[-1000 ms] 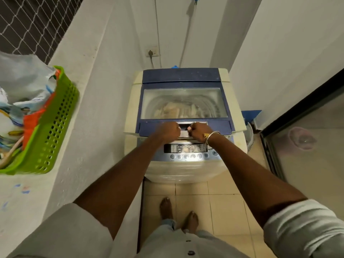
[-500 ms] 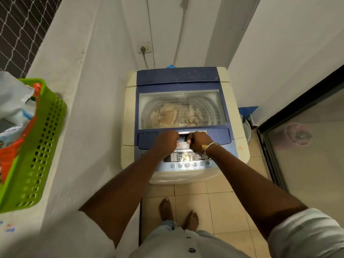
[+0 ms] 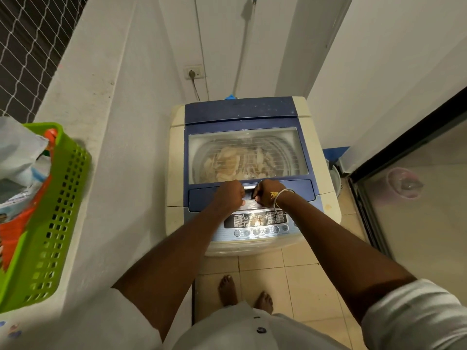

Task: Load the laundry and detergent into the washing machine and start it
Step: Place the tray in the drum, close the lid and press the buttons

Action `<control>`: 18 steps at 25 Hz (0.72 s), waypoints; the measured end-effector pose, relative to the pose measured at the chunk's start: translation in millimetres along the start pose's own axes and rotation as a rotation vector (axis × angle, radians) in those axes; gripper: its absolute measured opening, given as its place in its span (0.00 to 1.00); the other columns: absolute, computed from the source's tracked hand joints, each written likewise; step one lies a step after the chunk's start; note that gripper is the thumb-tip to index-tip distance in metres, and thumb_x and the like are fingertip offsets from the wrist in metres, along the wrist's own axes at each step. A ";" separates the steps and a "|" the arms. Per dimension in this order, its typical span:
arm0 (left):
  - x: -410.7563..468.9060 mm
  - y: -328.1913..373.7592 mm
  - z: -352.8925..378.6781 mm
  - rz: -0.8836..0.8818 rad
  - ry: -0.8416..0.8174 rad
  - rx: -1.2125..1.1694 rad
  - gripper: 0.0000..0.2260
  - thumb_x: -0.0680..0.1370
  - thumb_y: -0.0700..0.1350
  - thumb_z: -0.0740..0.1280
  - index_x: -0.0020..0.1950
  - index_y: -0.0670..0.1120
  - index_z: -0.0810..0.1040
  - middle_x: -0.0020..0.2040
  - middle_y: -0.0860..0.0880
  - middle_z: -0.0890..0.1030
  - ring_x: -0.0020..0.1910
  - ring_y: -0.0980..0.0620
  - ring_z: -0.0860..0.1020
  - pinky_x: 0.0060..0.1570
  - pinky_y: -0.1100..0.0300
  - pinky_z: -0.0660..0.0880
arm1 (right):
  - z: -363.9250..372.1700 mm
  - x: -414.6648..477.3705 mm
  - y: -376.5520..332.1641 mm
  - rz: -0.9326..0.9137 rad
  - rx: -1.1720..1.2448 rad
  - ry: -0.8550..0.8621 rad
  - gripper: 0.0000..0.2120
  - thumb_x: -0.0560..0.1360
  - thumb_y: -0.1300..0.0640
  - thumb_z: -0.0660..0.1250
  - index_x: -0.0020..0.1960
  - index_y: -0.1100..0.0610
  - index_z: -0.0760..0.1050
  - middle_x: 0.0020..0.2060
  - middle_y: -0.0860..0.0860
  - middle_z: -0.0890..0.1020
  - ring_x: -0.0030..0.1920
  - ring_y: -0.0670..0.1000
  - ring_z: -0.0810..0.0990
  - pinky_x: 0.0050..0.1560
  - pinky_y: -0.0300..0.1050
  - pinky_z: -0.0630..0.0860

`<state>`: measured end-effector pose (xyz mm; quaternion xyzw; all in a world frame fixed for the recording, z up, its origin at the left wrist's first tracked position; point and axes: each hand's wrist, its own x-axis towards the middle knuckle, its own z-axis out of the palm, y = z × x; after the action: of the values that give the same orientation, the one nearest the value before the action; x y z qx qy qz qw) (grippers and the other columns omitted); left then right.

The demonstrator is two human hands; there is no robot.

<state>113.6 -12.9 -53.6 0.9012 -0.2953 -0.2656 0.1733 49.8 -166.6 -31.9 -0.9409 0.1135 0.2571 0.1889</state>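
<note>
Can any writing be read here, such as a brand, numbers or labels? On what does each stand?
"LG": at the near edge of the washing machine's lid window.
Labels on the control panel, around its display and buttons: too small to read.
Print on the packet in the green basket: too blurred to read.
No other writing can be made out.

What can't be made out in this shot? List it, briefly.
Head view:
lid handle: mostly covered by the left hand and right hand gripping it.
control panel labels: too small to read.
laundry: blurred behind the lid window.
green basket: cut off by the left edge.
</note>
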 end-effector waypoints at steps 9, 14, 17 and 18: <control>-7.0 -6.5 6.8 -0.001 0.045 -0.096 0.10 0.69 0.43 0.75 0.50 0.46 0.83 0.46 0.46 0.85 0.45 0.46 0.83 0.51 0.50 0.79 | 4.1 -9.3 -3.7 0.042 0.072 0.103 0.07 0.72 0.61 0.70 0.45 0.51 0.85 0.45 0.49 0.86 0.47 0.51 0.83 0.49 0.39 0.75; -23.2 -10.5 9.2 0.088 0.099 -0.152 0.12 0.73 0.42 0.73 0.56 0.45 0.82 0.50 0.45 0.84 0.50 0.45 0.82 0.52 0.50 0.77 | 13.4 -31.9 -8.9 0.094 0.179 0.239 0.08 0.71 0.61 0.72 0.48 0.51 0.82 0.44 0.50 0.84 0.48 0.53 0.83 0.46 0.39 0.74; -44.1 -8.4 20.4 0.146 0.243 -0.168 0.13 0.76 0.39 0.69 0.60 0.45 0.81 0.54 0.45 0.82 0.53 0.45 0.79 0.54 0.51 0.76 | 22.5 -52.2 -12.3 0.063 0.233 0.380 0.14 0.73 0.61 0.69 0.58 0.54 0.81 0.48 0.53 0.86 0.50 0.55 0.83 0.49 0.42 0.76; -51.1 -8.3 26.1 0.172 0.308 -0.157 0.13 0.76 0.37 0.67 0.61 0.44 0.80 0.56 0.45 0.81 0.55 0.45 0.79 0.55 0.51 0.75 | 24.4 -59.6 -13.1 0.042 0.235 0.423 0.14 0.74 0.61 0.67 0.58 0.54 0.81 0.47 0.54 0.86 0.49 0.56 0.83 0.46 0.42 0.75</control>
<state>67.2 21.3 -59.1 0.8862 -0.3198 -0.1311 0.3085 -7.1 -137.7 -16.1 -0.9428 0.1994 0.0434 0.2638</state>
